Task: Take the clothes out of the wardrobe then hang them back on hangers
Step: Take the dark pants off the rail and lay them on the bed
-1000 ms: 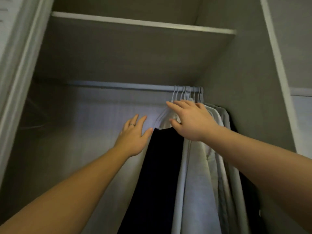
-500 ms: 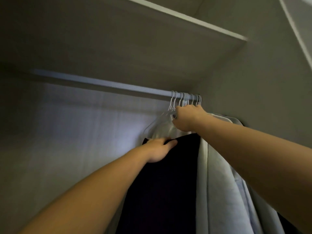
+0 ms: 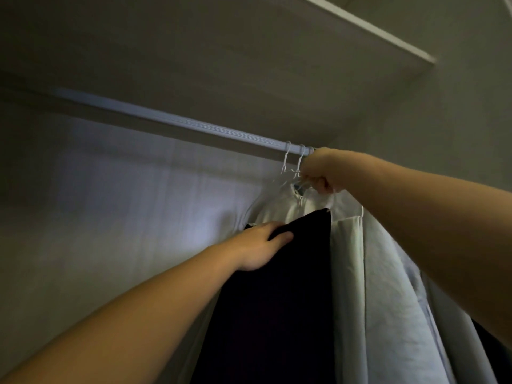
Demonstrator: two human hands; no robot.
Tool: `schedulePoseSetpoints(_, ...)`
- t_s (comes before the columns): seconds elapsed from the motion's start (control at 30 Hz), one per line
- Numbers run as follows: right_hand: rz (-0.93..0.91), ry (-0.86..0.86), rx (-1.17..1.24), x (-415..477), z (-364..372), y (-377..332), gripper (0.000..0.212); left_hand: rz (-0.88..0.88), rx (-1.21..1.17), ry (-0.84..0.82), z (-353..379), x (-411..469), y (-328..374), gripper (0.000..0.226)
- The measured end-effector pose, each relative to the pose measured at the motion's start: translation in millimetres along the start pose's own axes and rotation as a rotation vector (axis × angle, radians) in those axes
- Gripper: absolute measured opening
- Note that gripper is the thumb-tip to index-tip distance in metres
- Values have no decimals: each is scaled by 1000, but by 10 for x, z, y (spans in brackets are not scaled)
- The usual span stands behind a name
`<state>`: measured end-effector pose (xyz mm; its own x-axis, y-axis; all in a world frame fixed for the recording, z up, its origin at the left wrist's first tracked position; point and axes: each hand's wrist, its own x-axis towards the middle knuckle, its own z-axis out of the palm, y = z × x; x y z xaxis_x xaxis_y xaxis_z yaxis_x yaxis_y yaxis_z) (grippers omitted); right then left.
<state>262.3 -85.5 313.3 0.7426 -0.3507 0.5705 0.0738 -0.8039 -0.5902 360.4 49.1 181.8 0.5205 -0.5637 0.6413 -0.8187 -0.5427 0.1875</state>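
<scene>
Inside a dim wardrobe, a dark garment hangs in front of several pale garments at the right end of a white rail. White wire hangers hook over the rail there. My right hand is closed around the hanger necks just under the rail. My left hand grips the upper left edge of the dark garment, thumb in front, fingers behind the cloth.
A shelf runs right above the rail. The wardrobe's right side wall stands close behind my right arm. The back wall stretches left of the clothes, and the rail's left stretch carries no hangers.
Both hands went from open and reaching to gripping: right onto the hangers, left onto the dark garment. My view has moved closer and tilted up. Fewer hooks show beside my right hand.
</scene>
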Motion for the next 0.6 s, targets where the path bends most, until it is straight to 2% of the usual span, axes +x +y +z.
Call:
schedulePoseSetpoints(0.1, 84, -38, 363, 48, 54, -40, 33, -2, 2, 14, 20, -16, -30, 59)
schedulePoseSetpoints(0.2, 2, 41, 506, 22, 109, -149, 31, -9, -9, 24, 40, -25, -128, 67)
schedulePoseSetpoints(0.33, -99, 98, 543, -21, 10, -247, 27, -6, 9, 144, -67, -19, -183, 66)
schedulePoseSetpoints(0.43, -144, 143, 526, -173, -193, -178, 13, 49, 46, 311, -166, -66, -85, 58)
schedulePoseSetpoints(0.5, -177, 181, 463, -355, -344, -59, 5, 76, 67, 407, -208, -109, 35, 57)
schedulePoseSetpoints(0.6, -228, 259, 336, -753, -591, 176, 9, 97, 71, 549, -269, -154, 281, 57)
